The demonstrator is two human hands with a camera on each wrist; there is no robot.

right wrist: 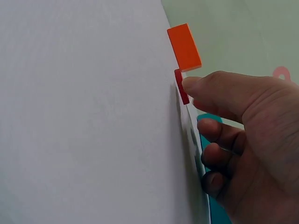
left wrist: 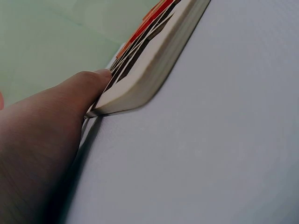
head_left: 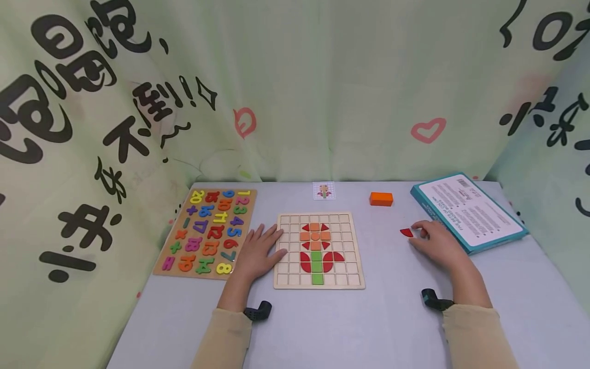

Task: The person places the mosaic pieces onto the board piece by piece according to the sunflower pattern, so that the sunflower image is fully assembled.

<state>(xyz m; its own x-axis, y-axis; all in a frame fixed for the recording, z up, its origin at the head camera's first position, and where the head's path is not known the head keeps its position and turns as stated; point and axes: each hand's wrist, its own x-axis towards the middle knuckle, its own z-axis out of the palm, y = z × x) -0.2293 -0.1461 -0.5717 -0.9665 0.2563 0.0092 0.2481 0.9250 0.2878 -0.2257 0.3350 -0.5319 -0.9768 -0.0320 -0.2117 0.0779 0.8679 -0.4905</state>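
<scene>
My right hand [head_left: 437,244] pinches a small red quarter-round piece [head_left: 406,232] between thumb and forefinger, to the right of the grid board. In the right wrist view the thumb lies against this red piece [right wrist: 181,87], the other fingers curled behind. A wooden grid board [head_left: 286,281] bears a flower pattern of orange, red and green pieces. At its left edge lies my left hand [head_left: 258,252], fingers spread, with the thumb on the frame. The left wrist view shows that thumb [left wrist: 88,86] at the board's edge.
Left of the grid board lies a number board [head_left: 184,236] with colourful numerals and signs. Behind the grid is a small pattern card [head_left: 324,190]. An orange block [head_left: 381,199] stands back right. A teal-edged box [head_left: 472,210] lies beyond the right hand, close to it.
</scene>
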